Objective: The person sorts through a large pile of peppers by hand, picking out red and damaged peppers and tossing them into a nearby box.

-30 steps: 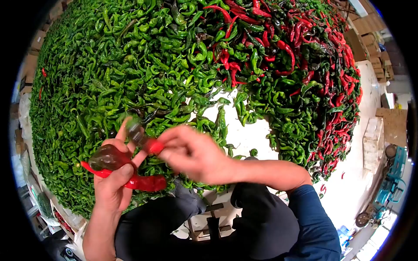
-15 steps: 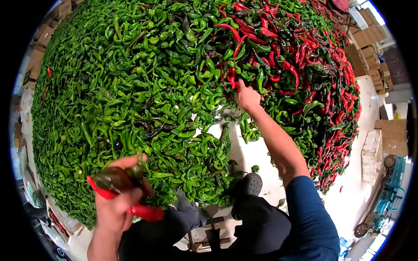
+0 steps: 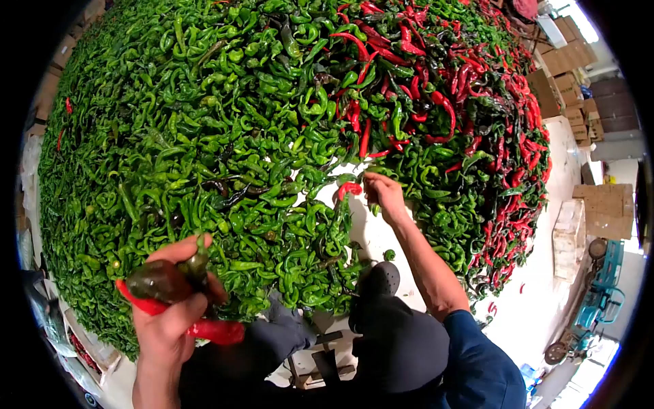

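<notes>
My left hand point(image 3: 170, 300) is closed around a bunch of peppers at the lower left. A dark brownish-green pepper point(image 3: 160, 281) bulges from its top, and red peppers point(image 3: 216, 332) stick out on both sides. My right hand point(image 3: 385, 194) reaches to the bare gap in the pile, its fingers curled in at the edge of the green peppers. What its fingertips hold, if anything, is hidden. Just left of them lies a curled red pepper point(image 3: 349, 189). Longer red peppers point(image 3: 365, 138) lie beyond the hand.
A large heap of green peppers point(image 3: 150, 136) spreads ahead and left, with many red ones point(image 3: 470, 82) on the right. White floor point(image 3: 402, 273) shows between my legs and the heap. Cardboard boxes point(image 3: 569, 58), a pale block point(image 3: 567, 238) and a teal cart point(image 3: 603, 293) stand at the right.
My right hand has drawn back toward me from the red peppers to the gap. A curled red pepper now lies beside it. My left hand still holds its peppers; the view has shifted slightly.
</notes>
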